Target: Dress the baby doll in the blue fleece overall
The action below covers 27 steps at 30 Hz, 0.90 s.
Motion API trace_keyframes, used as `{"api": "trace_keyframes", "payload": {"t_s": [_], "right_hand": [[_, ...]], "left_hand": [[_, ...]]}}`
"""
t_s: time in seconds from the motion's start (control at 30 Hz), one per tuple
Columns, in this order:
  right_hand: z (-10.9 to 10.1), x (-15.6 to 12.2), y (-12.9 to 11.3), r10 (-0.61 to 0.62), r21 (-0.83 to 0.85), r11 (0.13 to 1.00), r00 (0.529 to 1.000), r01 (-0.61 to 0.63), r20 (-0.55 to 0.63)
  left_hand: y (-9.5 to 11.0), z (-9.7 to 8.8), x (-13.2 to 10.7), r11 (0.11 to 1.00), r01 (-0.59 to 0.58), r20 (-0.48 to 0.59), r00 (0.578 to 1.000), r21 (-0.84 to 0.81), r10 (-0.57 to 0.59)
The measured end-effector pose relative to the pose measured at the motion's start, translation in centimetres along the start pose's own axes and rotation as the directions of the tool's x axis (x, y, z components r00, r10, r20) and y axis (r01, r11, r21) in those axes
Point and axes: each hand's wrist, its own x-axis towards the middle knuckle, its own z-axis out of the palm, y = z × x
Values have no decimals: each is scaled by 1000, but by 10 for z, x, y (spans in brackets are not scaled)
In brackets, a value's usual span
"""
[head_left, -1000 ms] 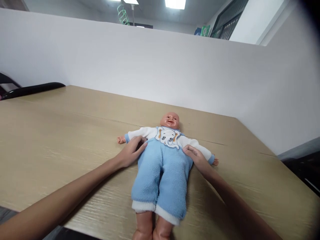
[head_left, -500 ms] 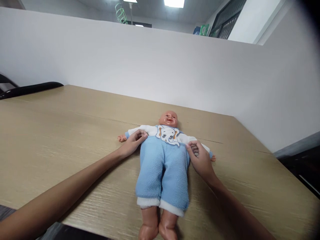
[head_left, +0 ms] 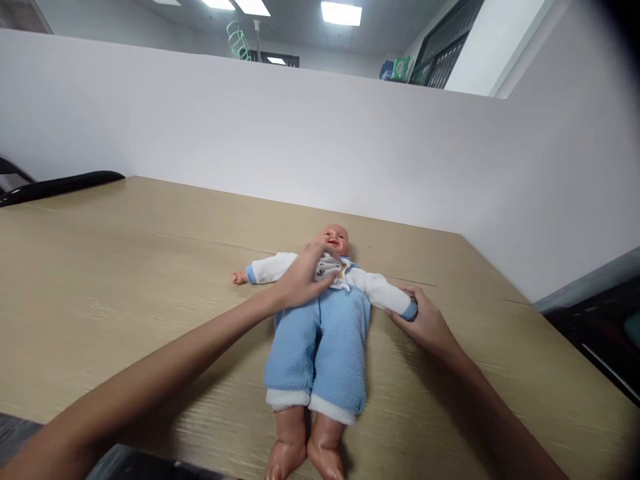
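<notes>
A baby doll [head_left: 316,347] in a white and light blue fleece outfit lies on its back on the table, head away from me and bare feet toward me. My left hand [head_left: 307,273] is over its chest, thumb and fingers apart, covering part of the elephant patch [head_left: 330,268]. My right hand [head_left: 423,320] is wrapped round the cuff end of the doll's sleeve [head_left: 387,293] on the right side; the doll's hand there is hidden. On the left, the doll's other arm [head_left: 267,268] stretches out on the tabletop.
The wooden table [head_left: 150,267] has seam lines across it. Behind it rises a white partition [head_left: 280,133]. A black chair back [head_left: 65,185] touches the left edge, and dark furniture [head_left: 595,333] stands beyond the right edge.
My left hand has moved from the doll's side up and right onto its chest. My right hand has gone from the waist to the sleeve's cuff and taken hold. The view has shifted slightly.
</notes>
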Motion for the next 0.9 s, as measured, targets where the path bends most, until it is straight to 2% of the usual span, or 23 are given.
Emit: {"api": "trace_keyframes", "payload": {"t_s": [0.07, 0.13, 0.27, 0.33, 0.4, 0.53, 0.63, 0.7, 0.8, 0.9], "right_hand": [[-6, 0, -13, 26, 35, 999, 998, -24, -58], [-11, -1, -28, 37, 106, 994, 988, -21, -151], [-13, -6, -53, 12, 176, 984, 968, 34, -252], [-11, -8, -57, 37, 215, 976, 967, 19, -254], [-6, -8, -55, 71, 300, 954, 973, -2, -221], [8, -8, -37, 85, 470, 883, 987, -13, -133], [19, -8, -26, 95, 413, 907, 995, -81, -12], [23, -8, -23, 3, 309, 951, 997, -26, 76], [26, -8, -28, -214, 240, 955, 965, 174, 153], [32, -9, -38, -264, 250, 943, 951, 220, 159]], "left_hand": [[9, 16, 22, 990, -133, 157, 980, 55, 123], [14, 36, 41, 967, -213, 280, 945, 143, 167], [13, 70, 64, 922, -252, 482, 872, 294, 85], [11, 77, 66, 914, -246, 520, 853, 324, 46], [10, 78, 63, 917, -231, 494, 869, 325, 43], [7, 70, 54, 943, -186, 376, 924, 275, 72], [3, 64, 49, 972, -126, 271, 960, 197, 69], [-1, 61, 47, 994, -76, 196, 979, 83, 59], [-7, 56, 44, 987, -10, 113, 993, -160, 28], [-13, 48, 41, 936, 64, 38, 998, -345, -54]]}}
